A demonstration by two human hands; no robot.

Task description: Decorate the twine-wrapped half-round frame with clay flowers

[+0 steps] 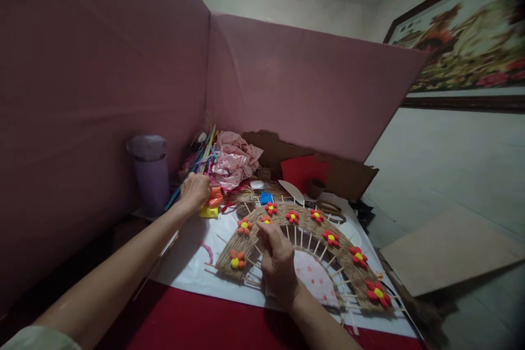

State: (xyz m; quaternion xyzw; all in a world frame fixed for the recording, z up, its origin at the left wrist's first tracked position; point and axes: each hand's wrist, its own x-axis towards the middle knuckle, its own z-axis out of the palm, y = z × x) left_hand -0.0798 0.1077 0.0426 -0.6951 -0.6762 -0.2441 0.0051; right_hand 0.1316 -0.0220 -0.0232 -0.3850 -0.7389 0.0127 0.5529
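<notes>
A fan-shaped frame of thin sticks woven with brown twine lies on a white sheet. Red flowers with yellow centres dot its band, and orange ones sit on its left part. Over the left inner side of the fan is my right hand, fingers curled with the tips by an orange flower; whatever they hold is hidden. My left hand reaches to the pile at the back left, its fingers bent down beside orange packets and a yellow packet. What it grips does not show.
At the left stands a purple lidded container. Crumpled pink paper, a twine ball, a blue piece, scissors and red sheet lie behind the fan. Pink panels enclose the back and left.
</notes>
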